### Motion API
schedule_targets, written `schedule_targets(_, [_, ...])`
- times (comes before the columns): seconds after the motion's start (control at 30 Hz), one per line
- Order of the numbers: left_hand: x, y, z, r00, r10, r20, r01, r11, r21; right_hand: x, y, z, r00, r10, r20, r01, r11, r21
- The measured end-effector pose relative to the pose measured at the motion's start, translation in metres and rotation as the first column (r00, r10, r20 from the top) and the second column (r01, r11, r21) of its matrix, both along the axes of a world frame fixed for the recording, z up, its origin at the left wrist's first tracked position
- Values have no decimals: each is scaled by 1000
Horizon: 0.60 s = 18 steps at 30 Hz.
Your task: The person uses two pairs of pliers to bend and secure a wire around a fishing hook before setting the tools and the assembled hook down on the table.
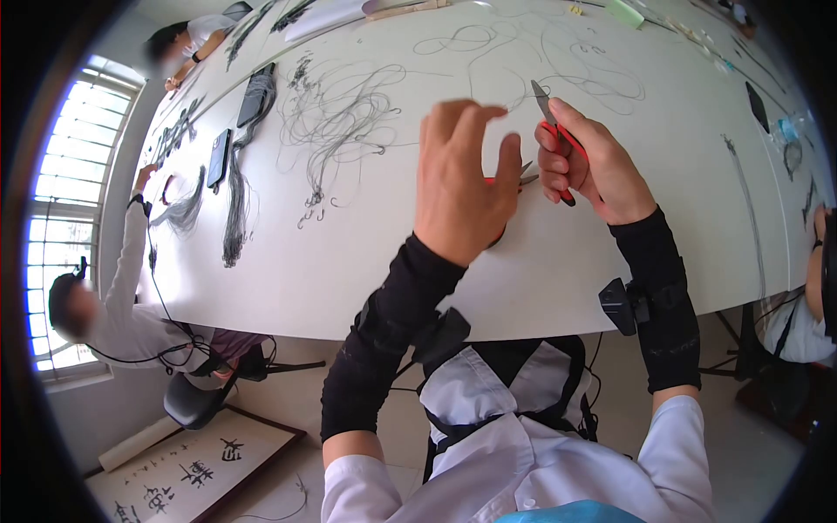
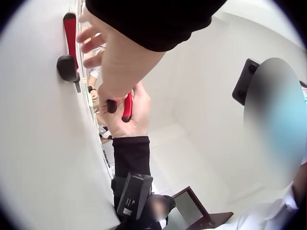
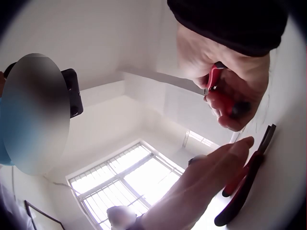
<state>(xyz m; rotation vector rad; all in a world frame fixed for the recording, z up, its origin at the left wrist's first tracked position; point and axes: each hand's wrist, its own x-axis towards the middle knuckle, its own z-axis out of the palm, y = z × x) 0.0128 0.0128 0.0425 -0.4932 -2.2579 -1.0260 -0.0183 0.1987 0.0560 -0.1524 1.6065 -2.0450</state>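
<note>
My right hand (image 1: pixel 602 166) grips a pair of pliers (image 1: pixel 570 139) with red, black-ended handles. Their long grey nose points up and away, over loose thin line on the white table (image 1: pixel 558 270). To the left, my left hand (image 1: pixel 462 174) hovers with thumb and index finger apart and nothing visible between them. Partly hidden behind it, a second red-handled pair of pliers (image 1: pixel 528 179) lies on the table with its jaws spread; the right wrist view shows these pliers (image 3: pixel 244 187) below the left fingers. Curled fingers cover part of the held pliers (image 3: pixel 230 103).
A loose tangle of line (image 1: pixel 340 122) with small hooks (image 1: pixel 316 209) spreads left of my hands. Farther left lie two phones (image 1: pixel 218 159) (image 1: pixel 253 100) and dark bundles of line (image 1: pixel 234 209). Thin coils (image 1: pixel 602 78) lie beyond. Other people (image 1: pixel 118 288) sit around the table.
</note>
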Motion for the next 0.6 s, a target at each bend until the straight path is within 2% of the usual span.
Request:
schedule_targets(0.07, [-20,3,7,997,-48,-58,53,996,73,2,-1,1,1000,0,15,0,1000,15])
schedule_targets(0.27, [-30,6,-1,982,-113,150,81,976,200,0,0,-3,1000,12,22,-13,999,48])
schedule_targets(0.33, [-30,5,-5,984,-124,128,92,968,235,1,-2,-3,1000,28,5,-29,996,87])
schedule_targets(0.43, [-30,2,-8,985,-145,99,110,950,293,1,-3,-1,995,-79,-57,88,979,181])
schedule_targets(0.53, [-27,1,-10,982,-161,93,125,941,314,-3,-1,-8,994,-78,-77,87,988,125])
schedule_targets(0.6, [-26,1,-8,979,-175,103,135,941,311,-2,-3,-8,998,-63,-14,63,997,46])
